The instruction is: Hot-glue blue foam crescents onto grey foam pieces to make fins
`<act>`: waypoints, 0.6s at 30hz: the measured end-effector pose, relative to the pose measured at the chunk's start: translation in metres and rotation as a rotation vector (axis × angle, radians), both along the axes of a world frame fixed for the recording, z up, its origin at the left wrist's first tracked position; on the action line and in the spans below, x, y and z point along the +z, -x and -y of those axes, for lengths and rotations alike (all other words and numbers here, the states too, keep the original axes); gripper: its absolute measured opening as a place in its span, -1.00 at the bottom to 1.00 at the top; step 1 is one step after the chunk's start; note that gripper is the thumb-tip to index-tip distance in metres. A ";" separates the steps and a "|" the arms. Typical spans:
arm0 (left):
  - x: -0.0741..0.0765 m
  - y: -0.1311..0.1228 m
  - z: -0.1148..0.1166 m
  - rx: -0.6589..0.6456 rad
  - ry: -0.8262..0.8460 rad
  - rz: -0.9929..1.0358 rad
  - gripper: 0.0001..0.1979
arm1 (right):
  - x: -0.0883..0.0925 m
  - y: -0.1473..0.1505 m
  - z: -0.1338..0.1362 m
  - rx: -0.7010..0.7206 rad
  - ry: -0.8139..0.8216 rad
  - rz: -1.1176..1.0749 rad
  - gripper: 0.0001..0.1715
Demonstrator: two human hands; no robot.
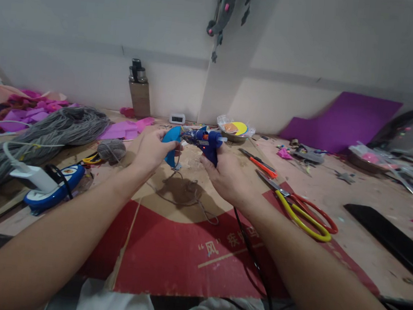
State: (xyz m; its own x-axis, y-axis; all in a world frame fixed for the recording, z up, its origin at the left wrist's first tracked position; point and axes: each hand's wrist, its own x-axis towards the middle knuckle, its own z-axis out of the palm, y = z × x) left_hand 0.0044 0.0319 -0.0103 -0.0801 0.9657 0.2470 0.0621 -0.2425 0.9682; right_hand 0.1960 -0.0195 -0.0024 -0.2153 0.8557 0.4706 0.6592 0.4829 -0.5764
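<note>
My left hand (151, 149) is closed round a blue curved piece (172, 144), held up above the cardboard sheet (183, 249). My right hand (226, 173) grips a dark blue hot glue gun (207, 142), whose nozzle points left and meets the blue piece. The gun's black cord (251, 255) runs down along my right forearm. A loose thread (191, 203) lies on the cardboard under both hands.
Large scissors (301, 209) with red and yellow handles lie right of my hands, and an orange knife (261, 164) lies behind them. Grey yarn (49, 129) and a power strip (50, 184) sit at the left. A purple sheet (343, 121) leans on the wall, and a black strip (387, 236) lies far right.
</note>
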 end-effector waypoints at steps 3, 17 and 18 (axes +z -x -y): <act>0.001 -0.001 0.002 0.000 0.015 0.001 -0.80 | 0.001 -0.001 0.001 -0.006 -0.011 -0.003 -0.60; -0.001 -0.001 0.006 -0.037 -0.046 -0.080 -0.79 | 0.001 -0.003 -0.002 -0.027 -0.105 -0.017 -0.64; 0.000 -0.002 0.007 -0.039 -0.046 -0.080 -0.79 | 0.000 -0.003 -0.003 -0.031 -0.104 -0.015 -0.63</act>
